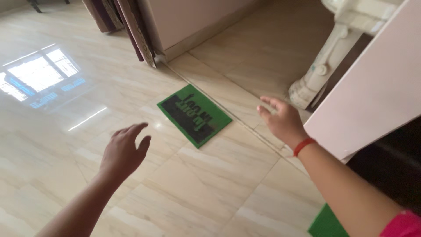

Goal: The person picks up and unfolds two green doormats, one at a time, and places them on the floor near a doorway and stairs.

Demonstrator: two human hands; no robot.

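Observation:
My left hand [123, 151] hovers above the glossy beige floor with fingers spread, holding nothing. My right hand [283, 120], with a red thread band at the wrist, is raised with fingers apart and empty, close to the edge of a pale pink door [372, 92]. Between and beyond the two hands a green doormat [194, 115] with dark lettering lies flat on the floor at a threshold line.
A white carved pedestal leg [322, 66] stands beyond the door edge. Patterned curtains [131, 26] hang by a wall corner at the top. A corner of a second green mat [326, 224] shows at the bottom right. Window light reflects on the floor at left.

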